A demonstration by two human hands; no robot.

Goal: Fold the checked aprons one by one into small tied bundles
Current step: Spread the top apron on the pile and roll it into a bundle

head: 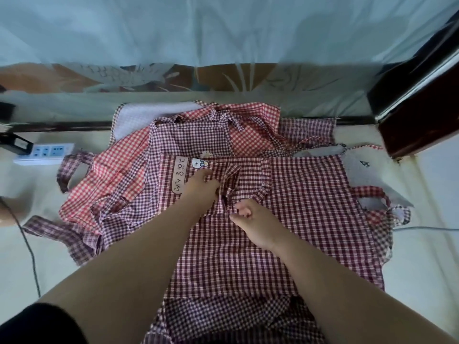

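The top apron (305, 219) – dark red check – lies spread flat across the centre and right of the frame, its lower edge running toward the bottom middle. A ridge of bunched cloth rises in its upper middle, and both hands are on that ridge. The left hand (201, 185) sits just right of the beige label (180, 175), fingers curled down into the fold and gripping it. The right hand (254, 223) lies just below and to the right, near the left one but apart from it, its thumb and curled fingers pinching the cloth at the ridge's lower end. Both forearms reach in from the bottom edge.

Under the apron and spilling to the left and upper middle is the pile (106, 175) of other checked aprons – purple and light red, rumpled, with straps looping out at the left and right edges.

All of it rests on a pale floor (422, 256). A white power strip (44, 151) lies at the upper left, just beside the pile, and a dark cable (29, 247) runs down the left side. A dark wooden cabinet (409, 100) stands at the upper right. A pale blue sheet (223, 33) fills the top of the frame.
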